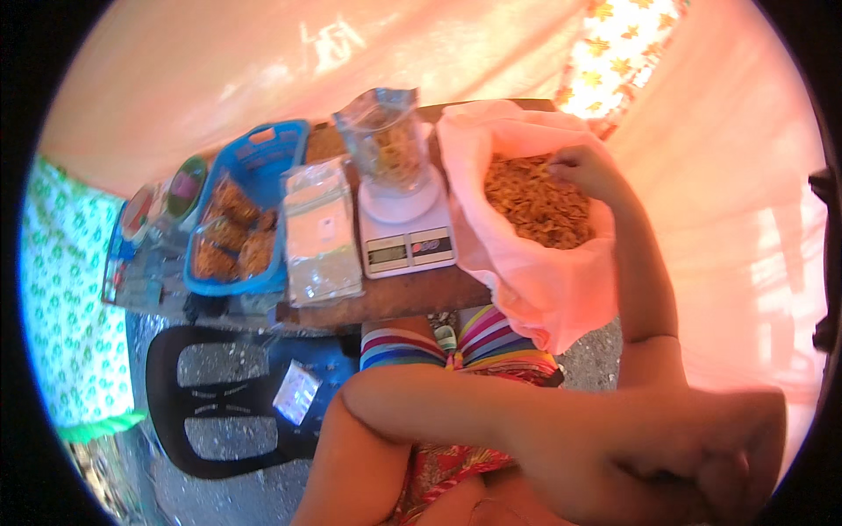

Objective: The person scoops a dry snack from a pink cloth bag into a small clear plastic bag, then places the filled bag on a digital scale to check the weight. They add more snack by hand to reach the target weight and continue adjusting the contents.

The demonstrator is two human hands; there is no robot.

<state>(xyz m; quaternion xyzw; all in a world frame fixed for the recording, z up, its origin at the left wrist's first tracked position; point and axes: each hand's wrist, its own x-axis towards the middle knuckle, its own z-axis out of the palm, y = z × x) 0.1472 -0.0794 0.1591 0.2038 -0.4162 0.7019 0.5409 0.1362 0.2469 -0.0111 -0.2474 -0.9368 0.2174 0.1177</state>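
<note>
My right hand is over the far right part of a pink-lined sack, its fingers pinched together at the brown, crisp-like flakes inside. Whatever is between the fingertips is too small to make out. My left forearm crosses in front of my body to the right. At lower right, my left hand lies against my right upper arm, its fingers dark and blurred. Left of the sack, a clear pouch, partly filled with flakes, stands upright and open on a white kitchen scale.
A stack of flat clear pouches lies left of the scale. Beyond it, a blue basket holds several filled bags. Small tubs stand at far left on the table. A dark plastic chair bears a small packet. Cloth hangs around.
</note>
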